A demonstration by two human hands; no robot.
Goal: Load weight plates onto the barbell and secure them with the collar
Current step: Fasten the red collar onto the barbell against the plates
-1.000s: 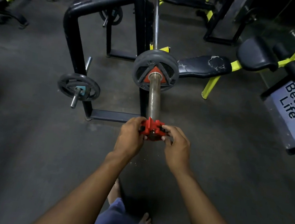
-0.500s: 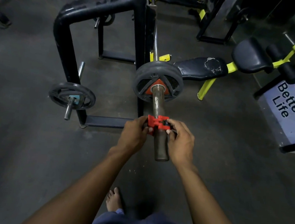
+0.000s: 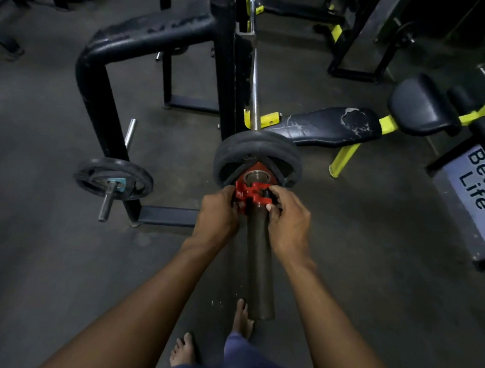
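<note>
Red plastic collar (image 3: 251, 194) rings the steel sleeve (image 3: 260, 260) beside the dark plate (image 3: 257, 151).

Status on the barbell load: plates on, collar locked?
Done: a weight plate sits on the barbell sleeve. In hand: left hand and right hand hold the red collar on the sleeve, close to the plate. Left: clamping it; I cannot tell whether its lever is closed.
</note>
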